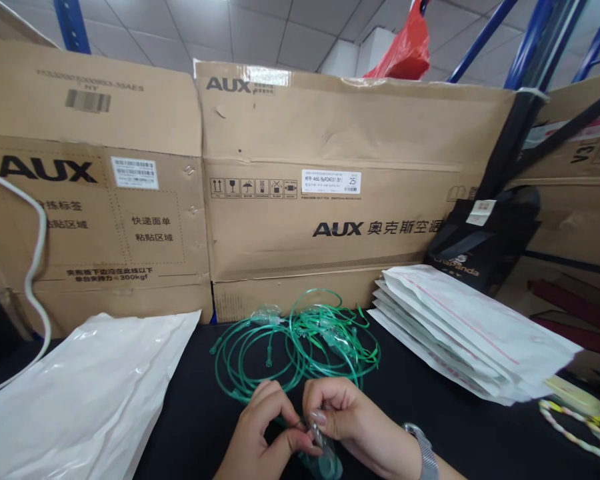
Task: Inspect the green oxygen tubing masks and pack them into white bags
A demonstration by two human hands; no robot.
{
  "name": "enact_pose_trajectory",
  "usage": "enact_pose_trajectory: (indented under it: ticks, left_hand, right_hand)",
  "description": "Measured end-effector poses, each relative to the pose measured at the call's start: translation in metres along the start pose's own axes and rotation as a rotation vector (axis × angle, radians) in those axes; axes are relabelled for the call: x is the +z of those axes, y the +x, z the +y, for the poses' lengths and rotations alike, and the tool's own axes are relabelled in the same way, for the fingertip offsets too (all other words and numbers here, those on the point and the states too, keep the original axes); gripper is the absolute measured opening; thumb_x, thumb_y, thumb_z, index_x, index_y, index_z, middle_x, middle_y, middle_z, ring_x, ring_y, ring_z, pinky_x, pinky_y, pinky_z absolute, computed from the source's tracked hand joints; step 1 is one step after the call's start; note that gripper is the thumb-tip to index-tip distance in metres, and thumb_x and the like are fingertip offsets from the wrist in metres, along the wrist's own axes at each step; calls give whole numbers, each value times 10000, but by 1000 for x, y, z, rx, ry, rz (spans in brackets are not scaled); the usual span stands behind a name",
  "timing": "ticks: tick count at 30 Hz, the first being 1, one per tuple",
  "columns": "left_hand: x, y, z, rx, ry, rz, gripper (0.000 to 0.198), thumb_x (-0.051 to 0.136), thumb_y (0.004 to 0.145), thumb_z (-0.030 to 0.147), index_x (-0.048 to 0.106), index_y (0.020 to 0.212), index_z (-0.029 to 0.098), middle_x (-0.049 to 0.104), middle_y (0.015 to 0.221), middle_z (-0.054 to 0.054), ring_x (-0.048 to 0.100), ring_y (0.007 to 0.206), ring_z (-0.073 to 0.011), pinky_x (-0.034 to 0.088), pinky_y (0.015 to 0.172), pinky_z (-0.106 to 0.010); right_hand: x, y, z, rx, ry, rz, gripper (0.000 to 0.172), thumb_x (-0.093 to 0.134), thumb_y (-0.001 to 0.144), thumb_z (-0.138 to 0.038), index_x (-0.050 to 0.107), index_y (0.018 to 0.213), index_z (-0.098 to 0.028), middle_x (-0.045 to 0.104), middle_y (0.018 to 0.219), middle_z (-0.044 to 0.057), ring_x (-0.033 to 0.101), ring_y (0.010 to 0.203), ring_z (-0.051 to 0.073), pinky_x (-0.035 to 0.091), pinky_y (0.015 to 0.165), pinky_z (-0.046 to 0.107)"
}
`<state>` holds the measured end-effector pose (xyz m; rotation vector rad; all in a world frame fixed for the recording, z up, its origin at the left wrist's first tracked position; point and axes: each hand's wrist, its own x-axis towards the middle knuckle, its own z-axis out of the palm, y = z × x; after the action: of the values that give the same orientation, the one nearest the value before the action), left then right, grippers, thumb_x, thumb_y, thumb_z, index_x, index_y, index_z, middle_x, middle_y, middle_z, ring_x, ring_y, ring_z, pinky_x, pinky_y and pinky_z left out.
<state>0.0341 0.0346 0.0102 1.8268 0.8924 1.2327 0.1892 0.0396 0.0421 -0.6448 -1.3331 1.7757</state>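
Note:
Near the bottom centre, my left hand (273,433) and my right hand (343,417) meet around a clear greenish plastic piece (329,460). My right fingers pinch its upper end, and my left thumb and fingers close on it from the other side. Its lower part runs to the frame's bottom edge. Just beyond my hands, coiled green tubing (260,343) with clear parts and bright green straps lies on the black table surface (190,393). A metal band circles my right wrist.
White packets lie at the left (95,380), and a stack of white pouches (475,327) at the right. Large cardboard boxes (280,247) stand behind. A beaded loop (575,433), a black bag (480,240) and a white cable (43,267) are at the sides.

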Motion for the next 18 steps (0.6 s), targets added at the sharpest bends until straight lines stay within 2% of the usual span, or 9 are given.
enact_pose_trajectory:
  ticks: [4,8,14,18]
  left_hand:
    - [4,-3,-4,-101,-122,92,188,633,670,295,521,572,180,466,603,34,465,615,-136,351,605,-243]
    - [3,-2,-8,-165,-164,130,170,598,698,310,530,616,178,464,613,37,461,625,-130,357,615,-235]
    - [1,2,-10,-261,-268,117,204,594,695,357,532,646,169,518,610,27,474,622,-127,367,593,-226]
    - [-1,6,-8,-397,-507,99,247,632,661,372,518,615,157,530,549,40,473,557,-102,359,552,-208]
  right_hand:
    - [0,2,2,65,81,31,224,695,625,-279,543,605,-115,495,555,-26,424,489,57,287,478,184]
    - [0,6,3,147,87,93,225,635,691,-323,548,665,-117,518,611,-10,467,520,69,351,534,205]
    - [-1,11,4,156,27,200,301,596,702,-407,529,649,-118,534,571,-8,479,493,76,371,525,217]
    - [-8,13,8,169,-96,311,325,615,669,-434,506,631,-130,536,506,-22,438,439,62,306,451,189]
